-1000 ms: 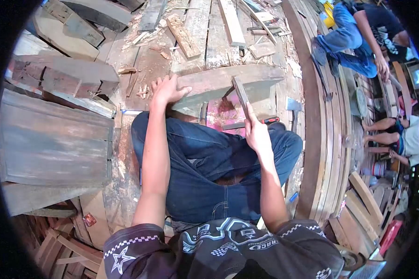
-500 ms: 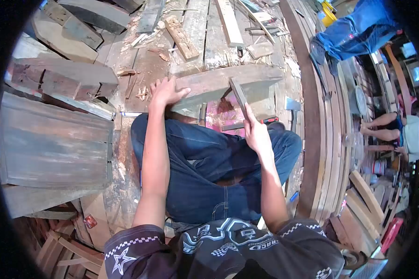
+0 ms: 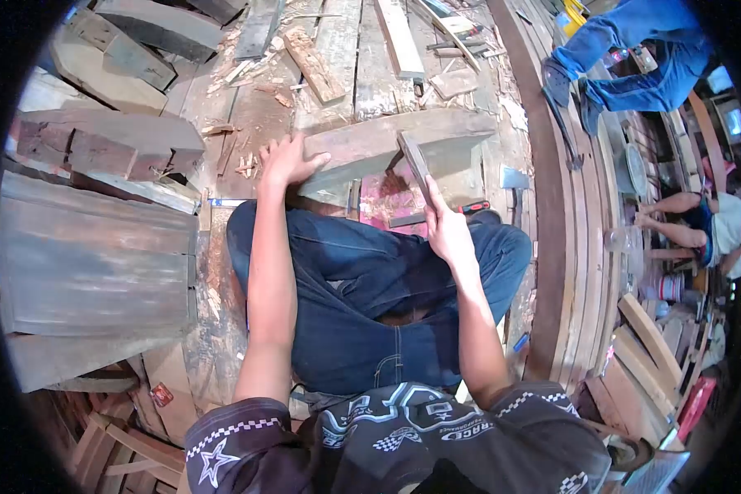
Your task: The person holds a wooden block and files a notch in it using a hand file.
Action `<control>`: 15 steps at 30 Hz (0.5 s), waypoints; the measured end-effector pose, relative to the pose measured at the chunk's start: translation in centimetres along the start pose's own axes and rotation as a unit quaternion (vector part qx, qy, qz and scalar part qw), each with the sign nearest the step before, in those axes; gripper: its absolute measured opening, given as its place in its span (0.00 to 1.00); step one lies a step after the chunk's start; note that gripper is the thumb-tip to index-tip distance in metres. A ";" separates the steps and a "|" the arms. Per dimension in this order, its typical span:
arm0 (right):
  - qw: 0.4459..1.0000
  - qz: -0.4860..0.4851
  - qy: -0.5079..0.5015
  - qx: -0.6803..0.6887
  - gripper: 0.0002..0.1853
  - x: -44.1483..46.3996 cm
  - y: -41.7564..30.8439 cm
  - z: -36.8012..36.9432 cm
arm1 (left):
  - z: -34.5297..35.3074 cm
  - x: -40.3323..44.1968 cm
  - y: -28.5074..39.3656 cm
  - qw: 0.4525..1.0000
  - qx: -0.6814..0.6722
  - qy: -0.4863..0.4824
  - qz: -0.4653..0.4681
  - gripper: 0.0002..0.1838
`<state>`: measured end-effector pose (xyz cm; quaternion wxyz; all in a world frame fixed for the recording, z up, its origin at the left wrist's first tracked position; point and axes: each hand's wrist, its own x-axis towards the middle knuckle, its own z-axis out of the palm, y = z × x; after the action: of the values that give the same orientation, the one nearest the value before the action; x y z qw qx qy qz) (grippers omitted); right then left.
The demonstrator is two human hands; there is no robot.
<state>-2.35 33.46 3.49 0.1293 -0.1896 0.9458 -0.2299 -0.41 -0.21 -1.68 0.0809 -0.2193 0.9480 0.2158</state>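
Note:
A thick, curved timber (image 3: 362,146) stands on edge across the floor before my crossed legs. My left hand (image 3: 286,161) grips its left end, thumb along the near side and fingers over the end. A narrow, flat brown bar (image 3: 416,165) is in my right hand (image 3: 449,230), fingers wrapped round its lower part. The bar's far end meets the timber right of its middle; its exact kind is unclear. Below, a dark bar (image 3: 407,220) and a red-and-black handle (image 3: 474,207) lie close to my right hand. Pink material with shavings (image 3: 387,198) shows under the timber.
A hatchet-like tool (image 3: 515,179) lies to the right. Shaped timbers (image 3: 111,140) and a broad board (image 3: 99,255) are on the left. Offcuts (image 3: 313,66) and shavings litter the floor ahead. Beyond a long beam (image 3: 547,206), two other people (image 3: 634,49) are partly visible.
The view has shifted slightly. Both hands keep their holds, and the bar stays against the timber. The person in blue trousers at upper right has moved their legs.

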 end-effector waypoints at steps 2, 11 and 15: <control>0.999 -0.028 0.021 0.002 0.32 0.1 0.8 0.9 | 0.2 0.3 -0.3 1.000 0.016 0.008 0.006 0.48; 0.998 0.000 0.056 -0.005 0.32 1.8 4.3 -0.3 | -0.3 0.1 0.1 1.000 0.006 -0.009 -0.008 0.49; 0.997 -0.015 0.072 -0.001 0.33 1.7 3.6 0.5 | -1.0 -0.6 0.4 1.000 0.000 0.011 0.000 0.45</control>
<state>-4.74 35.55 1.02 0.0572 -0.1867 0.9501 -0.2434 -0.09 -0.08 -0.48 0.0707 -0.2217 0.9488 0.2138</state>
